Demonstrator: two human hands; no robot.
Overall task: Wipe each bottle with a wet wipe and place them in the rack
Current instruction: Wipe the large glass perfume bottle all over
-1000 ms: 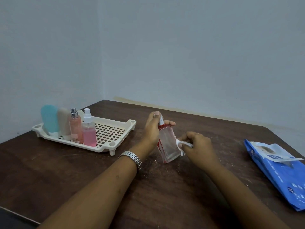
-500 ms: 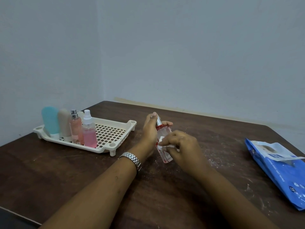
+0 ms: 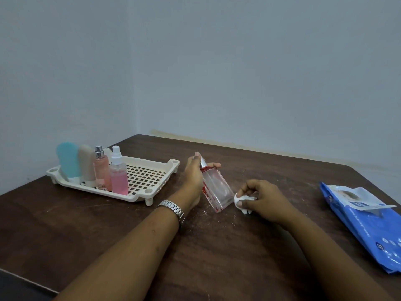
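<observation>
clear bottle [image 3: 217, 190] held beside wet wipe [image 3: 242, 199]

the clear bottle, trimmed in red, is gripped near its neck by the left hand [image 3: 193, 177] and tilted over the tabletop [image 3: 108, 235]. the crumpled wet wipe is pinched in the right hand [image 3: 260, 198], just beside the bottle's base. four bottles [image 3: 119, 177] are stood in the white rack [image 3: 152, 177].

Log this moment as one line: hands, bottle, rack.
left hand: holds clear bottle tilted by neck | right hand: pinches wet wipe beside bottle | rack: four bottles upright | clear bottle: not racked
</observation>
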